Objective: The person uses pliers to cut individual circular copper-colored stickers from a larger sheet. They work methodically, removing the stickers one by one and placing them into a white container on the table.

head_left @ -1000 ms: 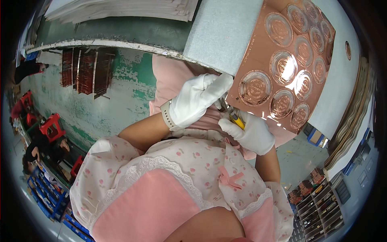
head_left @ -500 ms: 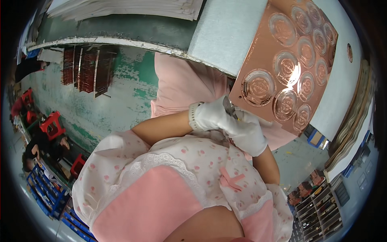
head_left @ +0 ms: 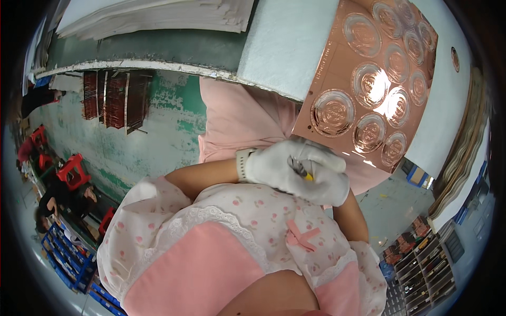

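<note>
My left hand (head_left: 271,164) and my right hand (head_left: 328,185), both in white gloves, meet in front of my waist. Metal jaws of what look like pliers (head_left: 299,167) stick out between them, with a bit of yellow at the handle. The right hand is closed round the handle side. Curled fingers of the left hand lie against the right; whatever they grip is hidden. Just beyond the gloves, a shiny copper-coloured sheet (head_left: 329,68) with several embossed round medallions lies on the pale table surface, its near edge over my lap.
A white padded cover (head_left: 274,47) and a stack of paper sheets (head_left: 158,13) lie on the table. A rack of red-brown parts (head_left: 113,100) stands on the floor at left. Red stools (head_left: 74,171) and people sit farther left. Shelving (head_left: 424,274) is at lower right.
Both hands have drawn slightly nearer my body, and the pliers' jaws have come down with them. The copper sheet appears shifted slightly up and left in view.
</note>
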`<act>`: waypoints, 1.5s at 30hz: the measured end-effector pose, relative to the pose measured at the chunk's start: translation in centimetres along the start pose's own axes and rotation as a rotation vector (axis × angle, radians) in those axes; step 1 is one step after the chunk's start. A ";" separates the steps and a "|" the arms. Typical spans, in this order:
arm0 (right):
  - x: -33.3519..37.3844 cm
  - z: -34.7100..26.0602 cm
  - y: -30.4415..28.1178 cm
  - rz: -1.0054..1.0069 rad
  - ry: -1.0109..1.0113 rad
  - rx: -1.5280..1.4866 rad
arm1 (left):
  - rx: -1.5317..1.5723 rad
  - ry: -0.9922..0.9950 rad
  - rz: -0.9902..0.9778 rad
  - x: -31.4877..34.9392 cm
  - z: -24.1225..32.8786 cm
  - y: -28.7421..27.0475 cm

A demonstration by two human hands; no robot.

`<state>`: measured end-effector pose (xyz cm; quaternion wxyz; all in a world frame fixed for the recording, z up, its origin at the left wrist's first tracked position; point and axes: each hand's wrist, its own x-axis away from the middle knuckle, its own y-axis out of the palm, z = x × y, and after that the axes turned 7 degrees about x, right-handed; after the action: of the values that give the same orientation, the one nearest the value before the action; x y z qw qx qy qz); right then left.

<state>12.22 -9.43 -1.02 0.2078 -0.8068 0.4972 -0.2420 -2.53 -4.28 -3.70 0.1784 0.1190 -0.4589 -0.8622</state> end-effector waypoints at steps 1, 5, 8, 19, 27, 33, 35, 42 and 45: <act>0.5 -0.1 -0.3 -0.050 0.064 -0.086 | -0.169 -0.027 0.073 0.1 0.2 -0.2; 2.9 1.0 -0.7 -0.127 0.268 -0.441 | -0.297 -0.101 0.434 0.7 2.9 -0.2; 6.3 1.8 -1.2 0.001 0.378 -0.568 | -0.267 -0.249 0.734 -0.4 5.4 1.9; 7.0 1.4 -4.0 1.101 0.727 -0.843 | -0.902 0.084 0.770 0.8 4.9 2.7; 6.8 -1.9 -6.9 1.143 0.499 -0.715 | -0.702 -0.071 0.810 0.4 8.9 5.9; 5.8 -3.8 -10.5 1.162 0.318 -0.615 | -1.812 0.446 0.770 0.5 16.8 7.6; 5.4 -4.7 -11.1 1.118 0.329 -0.698 | -2.145 0.521 0.844 0.8 21.1 8.0; 4.9 -3.3 -10.2 1.121 0.369 -0.835 | -2.272 -0.148 0.601 1.2 29.7 3.9; 5.3 -2.8 -10.1 1.049 0.326 -0.788 | -2.148 -0.210 0.584 0.9 30.7 3.0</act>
<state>19.78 -10.26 8.00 -0.0897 -0.4272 0.8993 -0.0283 -14.13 16.79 15.65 0.3446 -0.2825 0.5010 -0.7419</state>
